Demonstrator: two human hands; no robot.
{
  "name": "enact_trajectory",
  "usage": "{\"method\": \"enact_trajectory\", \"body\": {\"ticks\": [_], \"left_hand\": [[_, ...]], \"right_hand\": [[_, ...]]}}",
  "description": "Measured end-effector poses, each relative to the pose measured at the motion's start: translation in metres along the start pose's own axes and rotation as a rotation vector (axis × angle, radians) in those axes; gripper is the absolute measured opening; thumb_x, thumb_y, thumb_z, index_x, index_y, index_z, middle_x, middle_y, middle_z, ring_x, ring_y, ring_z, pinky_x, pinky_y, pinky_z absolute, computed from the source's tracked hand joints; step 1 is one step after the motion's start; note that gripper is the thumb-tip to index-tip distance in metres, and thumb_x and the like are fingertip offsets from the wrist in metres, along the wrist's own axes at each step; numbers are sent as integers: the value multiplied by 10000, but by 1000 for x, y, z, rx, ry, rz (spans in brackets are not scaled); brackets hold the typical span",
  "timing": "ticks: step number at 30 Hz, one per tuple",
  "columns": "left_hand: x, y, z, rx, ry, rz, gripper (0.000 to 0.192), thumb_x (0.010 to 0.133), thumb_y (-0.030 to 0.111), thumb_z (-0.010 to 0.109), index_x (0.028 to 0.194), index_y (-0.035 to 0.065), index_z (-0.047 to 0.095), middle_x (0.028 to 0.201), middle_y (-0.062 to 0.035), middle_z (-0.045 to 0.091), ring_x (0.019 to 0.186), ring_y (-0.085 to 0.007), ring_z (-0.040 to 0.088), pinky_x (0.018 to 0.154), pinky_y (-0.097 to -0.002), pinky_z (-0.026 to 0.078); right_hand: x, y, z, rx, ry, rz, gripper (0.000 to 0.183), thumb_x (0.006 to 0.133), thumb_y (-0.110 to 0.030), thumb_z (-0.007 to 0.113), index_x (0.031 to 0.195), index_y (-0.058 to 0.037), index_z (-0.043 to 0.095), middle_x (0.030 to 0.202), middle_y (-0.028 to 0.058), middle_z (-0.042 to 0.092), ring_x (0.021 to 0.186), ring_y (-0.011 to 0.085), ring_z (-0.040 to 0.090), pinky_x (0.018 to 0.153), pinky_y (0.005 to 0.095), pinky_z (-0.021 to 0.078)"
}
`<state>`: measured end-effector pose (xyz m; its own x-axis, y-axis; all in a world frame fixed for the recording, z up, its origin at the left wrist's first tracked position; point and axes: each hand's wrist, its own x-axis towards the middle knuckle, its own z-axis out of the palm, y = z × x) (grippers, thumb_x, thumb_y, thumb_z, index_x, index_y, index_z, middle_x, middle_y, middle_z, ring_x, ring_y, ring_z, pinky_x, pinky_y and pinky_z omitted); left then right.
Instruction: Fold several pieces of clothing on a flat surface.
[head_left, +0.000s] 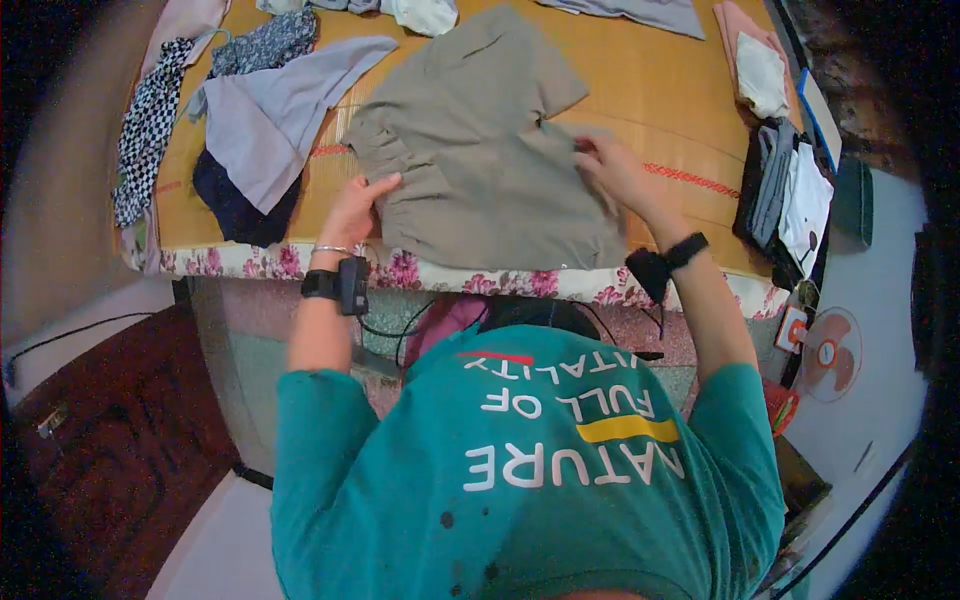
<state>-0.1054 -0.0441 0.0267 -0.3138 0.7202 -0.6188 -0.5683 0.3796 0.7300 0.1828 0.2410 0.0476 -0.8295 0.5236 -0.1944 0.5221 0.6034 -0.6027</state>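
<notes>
A pair of grey-beige shorts (480, 157) lies spread on the mat-covered bed before me, its gathered waistband toward the left and one leg pointing up and to the right. My left hand (358, 210) rests at the gathered left edge, thumb on top of the cloth; its other fingers are partly hidden. At the right side of the garment, my right hand (609, 169) touches the fabric with bent fingers, somewhat blurred. Whether it pinches the cloth cannot be made out. Both wrists wear black straps with devices.
Left of the shorts lie a pale lilac cloth (262, 127), a dark navy garment (244, 199) and a checkered cloth (150, 127). Folded grey clothes (772, 180) and a white garment (806, 202) sit at the right edge. A small fan (827, 352) stands beyond the bed's lower right corner.
</notes>
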Motion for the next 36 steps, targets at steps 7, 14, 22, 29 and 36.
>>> {"method": "enact_trajectory", "body": {"ticks": [7, 14, 22, 29, 36], "left_hand": [[-20, 19, 33, 12, -14, 201, 482, 850, 139, 710, 1277, 17, 521, 1245, -68, 597, 1143, -208, 551, 1002, -358, 410], [-38, 43, 52, 316, 25, 382, 537, 807, 65, 729, 1286, 3, 493, 1219, -66, 602, 1113, -155, 561, 959, -310, 447], [-54, 67, 68, 567, 192, 651, 701, 777, 32, 739, 1357, -23, 348, 1207, -131, 579, 1102, -171, 563, 916, -318, 472], [-93, 104, 73, 264, 61, 698, 857, 841, -75, 628, 1513, 90, 122, 1165, -175, 615, 1006, -183, 624, 867, -312, 516], [-120, 124, 83, 405, 14, 714, 538, 843, -85, 626, 1356, -29, 472, 1286, -97, 560, 1149, -155, 544, 983, -285, 438]], "right_hand": [[51, -11, 26, 131, 79, -6, 401, 872, -190, 649, 1188, 33, 540, 1124, 211, 637, 1027, 306, 627, 868, 371, 498], [54, 6, 46, 214, 2, 230, 413, 845, -245, 709, 1129, 6, 544, 956, 121, 629, 887, 216, 604, 798, 342, 501], [25, -6, 41, 1159, -368, 255, 403, 858, -296, 698, 1187, -96, 578, 1000, 39, 621, 928, 183, 595, 808, 318, 493], [-9, -46, -61, 847, 101, 85, 230, 917, -180, 637, 1132, -100, 635, 941, -47, 599, 796, 45, 505, 688, 179, 388], [-45, -79, -102, 310, 275, -294, 339, 876, -117, 636, 1209, -60, 613, 1049, 17, 610, 888, 124, 532, 802, 258, 437]]}}
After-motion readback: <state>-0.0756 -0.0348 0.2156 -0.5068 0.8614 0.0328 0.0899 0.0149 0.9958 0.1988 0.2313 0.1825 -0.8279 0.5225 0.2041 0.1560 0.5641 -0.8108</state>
